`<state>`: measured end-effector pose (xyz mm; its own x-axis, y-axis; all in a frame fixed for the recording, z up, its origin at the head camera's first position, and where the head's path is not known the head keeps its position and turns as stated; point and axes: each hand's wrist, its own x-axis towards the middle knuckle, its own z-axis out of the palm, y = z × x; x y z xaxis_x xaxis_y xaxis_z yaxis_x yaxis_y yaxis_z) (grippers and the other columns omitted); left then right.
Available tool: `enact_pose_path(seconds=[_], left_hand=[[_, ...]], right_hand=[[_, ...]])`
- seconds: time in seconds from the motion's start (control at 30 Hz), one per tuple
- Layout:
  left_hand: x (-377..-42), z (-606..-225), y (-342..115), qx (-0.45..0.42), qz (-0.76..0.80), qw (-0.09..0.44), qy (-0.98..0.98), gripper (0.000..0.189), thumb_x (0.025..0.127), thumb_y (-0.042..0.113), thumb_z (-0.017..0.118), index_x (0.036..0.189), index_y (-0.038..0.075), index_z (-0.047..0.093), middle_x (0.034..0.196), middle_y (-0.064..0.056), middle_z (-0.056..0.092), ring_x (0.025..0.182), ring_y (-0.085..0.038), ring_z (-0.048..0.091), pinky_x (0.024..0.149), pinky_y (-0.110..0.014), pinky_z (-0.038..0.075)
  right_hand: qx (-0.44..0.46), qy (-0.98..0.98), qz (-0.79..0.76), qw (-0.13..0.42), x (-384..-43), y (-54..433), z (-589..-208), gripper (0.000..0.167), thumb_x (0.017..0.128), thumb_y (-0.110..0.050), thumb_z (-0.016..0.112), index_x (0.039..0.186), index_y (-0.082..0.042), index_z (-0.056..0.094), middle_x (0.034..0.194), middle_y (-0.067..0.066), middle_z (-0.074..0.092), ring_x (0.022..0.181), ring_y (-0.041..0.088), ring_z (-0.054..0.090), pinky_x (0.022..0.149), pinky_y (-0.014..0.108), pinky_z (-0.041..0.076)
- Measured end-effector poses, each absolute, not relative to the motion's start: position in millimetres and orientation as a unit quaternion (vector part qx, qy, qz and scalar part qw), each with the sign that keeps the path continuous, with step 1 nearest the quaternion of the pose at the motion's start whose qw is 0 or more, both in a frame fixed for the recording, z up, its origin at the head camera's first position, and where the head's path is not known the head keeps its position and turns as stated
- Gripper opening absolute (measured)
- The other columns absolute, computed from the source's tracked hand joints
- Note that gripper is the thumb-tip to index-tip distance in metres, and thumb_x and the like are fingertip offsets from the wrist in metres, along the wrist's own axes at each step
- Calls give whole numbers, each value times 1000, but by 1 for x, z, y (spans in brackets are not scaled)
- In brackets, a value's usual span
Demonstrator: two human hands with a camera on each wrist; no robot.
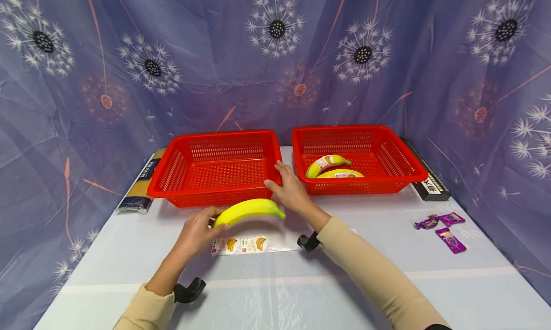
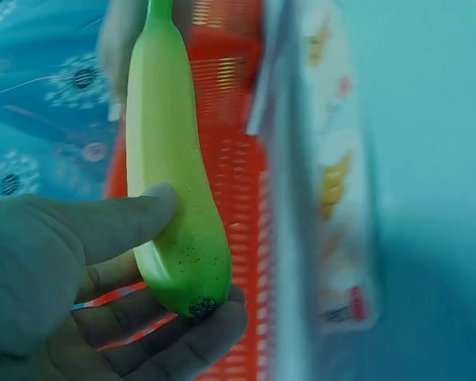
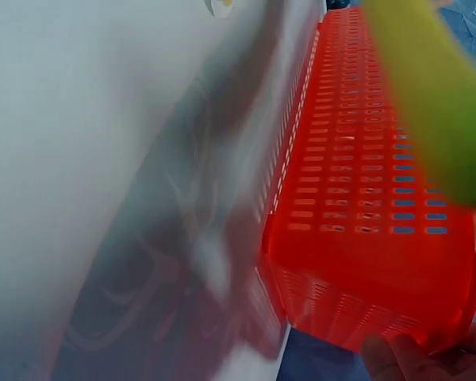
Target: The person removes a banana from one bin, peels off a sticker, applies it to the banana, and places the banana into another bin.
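My left hand (image 1: 199,229) holds a yellow banana (image 1: 248,210) by one end, thumb on one side and fingers beneath, in front of the left red basket (image 1: 215,196). In the left wrist view, the green-tinged, dark-tipped end of the banana (image 2: 174,175) lies between thumb and fingers. My right hand (image 1: 289,186) grips the front right corner of that basket. The right wrist view has the fingers (image 3: 416,361) curled at the basket's rim, partly out of frame. Below the banana lies a strip of banana-printed stickers (image 1: 241,245).
The right red basket (image 1: 357,186) contains two bananas (image 1: 328,163) bearing stickers. Purple-wrapped candies (image 1: 450,239) lie at the right. A dark box (image 1: 432,189) stands beside the right basket, and a brown-and-dark package (image 1: 139,189) lies left of the other basket.
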<state>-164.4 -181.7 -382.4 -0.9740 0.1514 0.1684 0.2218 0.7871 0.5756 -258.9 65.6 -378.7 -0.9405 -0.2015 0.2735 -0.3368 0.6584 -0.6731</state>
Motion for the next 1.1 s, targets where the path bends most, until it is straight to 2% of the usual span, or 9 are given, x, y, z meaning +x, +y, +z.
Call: enact_pose_path(seconds=[0.17, 0.27, 0.5, 0.67, 0.9, 1.1], left_hand=[[-174, -399, -164, -113, -267, 46, -956, 33, 79, 16, 74, 109, 4, 66, 101, -9, 69, 87, -20, 62, 75, -38, 49], [-179, -406, -151, -125, -254, 41, -958, 35, 79, 17, 74, 110, 5, 67, 103, -9, 69, 90, -20, 62, 78, -39, 49], [-188, -410, -124, -150, -249, 38, -956, 36, 80, 18, 74, 113, 8, 66, 110, -8, 68, 101, -24, 63, 90, -43, 48], [-193, -409, -108, -160, -249, 32, -955, 38, 81, 18, 73, 116, 8, 64, 111, -9, 66, 100, -23, 61, 90, -44, 48], [-197, -411, -94, -172, -255, 40, -951, 41, 81, 20, 73, 119, 7, 62, 116, -11, 65, 107, -27, 61, 93, -49, 46], [-196, -411, -94, -166, -262, 43, -950, 43, 81, 22, 74, 119, 9, 62, 110, -8, 64, 99, -23, 60, 90, -45, 48]], right_hand=[[146, -908, 387, 71, -258, 66, -378, 69, 89, -40, 60, 143, -3, 37, 153, 6, 31, 139, 27, 36, 112, 45, 31], [145, -907, 390, 66, -257, 65, -378, 69, 89, -40, 60, 143, -3, 37, 153, 6, 31, 139, 27, 35, 112, 46, 30], [141, -908, 389, 67, -257, 65, -378, 69, 89, -41, 60, 143, -5, 37, 153, 5, 31, 140, 26, 35, 112, 47, 30], [138, -910, 386, 61, -257, 66, -378, 70, 89, -43, 60, 144, -6, 36, 154, 4, 30, 140, 25, 34, 112, 46, 30], [141, -910, 384, 64, -257, 66, -379, 69, 90, -43, 58, 144, -6, 36, 154, 4, 30, 141, 25, 33, 112, 46, 30], [145, -911, 380, 68, -255, 67, -378, 69, 90, -44, 58, 144, -6, 36, 156, 5, 28, 142, 25, 31, 113, 48, 28]])
